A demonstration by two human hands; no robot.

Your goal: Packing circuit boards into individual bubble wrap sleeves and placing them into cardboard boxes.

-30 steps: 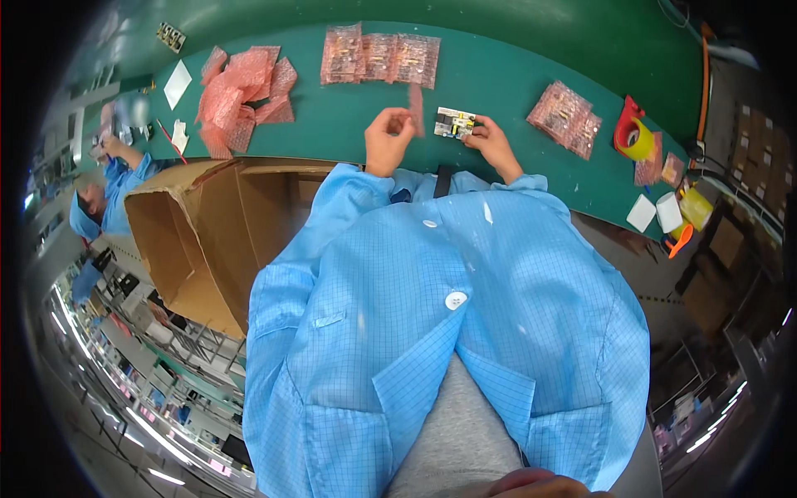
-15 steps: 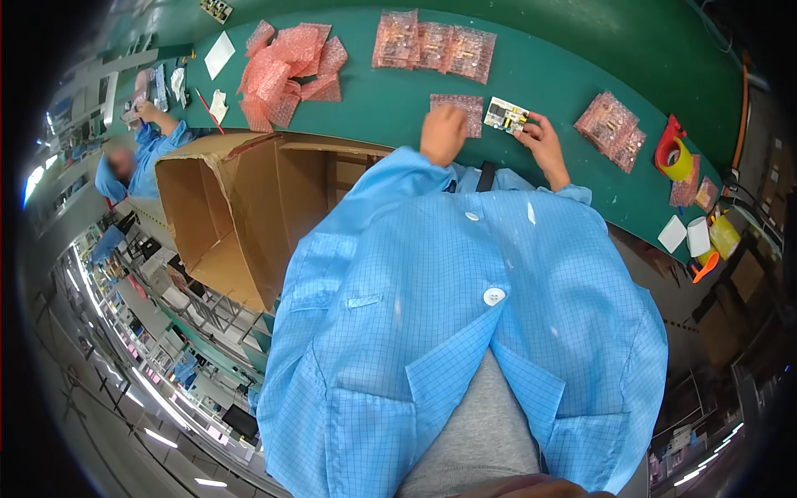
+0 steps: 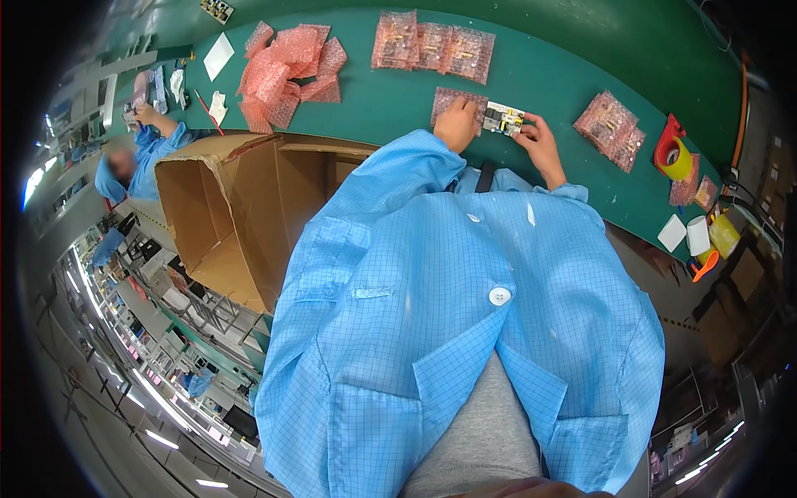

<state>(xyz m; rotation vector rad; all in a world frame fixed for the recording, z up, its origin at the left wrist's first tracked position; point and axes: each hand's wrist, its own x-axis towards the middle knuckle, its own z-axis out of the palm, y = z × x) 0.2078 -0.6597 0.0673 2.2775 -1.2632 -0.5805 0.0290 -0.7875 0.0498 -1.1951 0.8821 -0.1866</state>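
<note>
My right hand point(image 3: 541, 148) pinches the right end of a small white circuit board point(image 3: 502, 119) with yellow and dark parts. The board's left end meets the edge of a pink bubble-wrap bag point(image 3: 447, 98) lying on the green table. My left hand point(image 3: 457, 124) is closed at the right side of that bag, its fingertips partly hidden. Whether the board's end is inside the bag I cannot tell.
Loose pink bubble bags point(image 3: 286, 70) are heaped at the left. Wrapped boards lie at the back point(image 3: 432, 46) and in a stack point(image 3: 610, 129) at the right, near yellow tape point(image 3: 679, 166). A cardboard box point(image 3: 220, 207) stands below the table edge. Another person point(image 3: 141, 166) works at far left.
My left hand has moved right and down onto the right part of the bag. The board has levelled and now meets the bag's edge.
</note>
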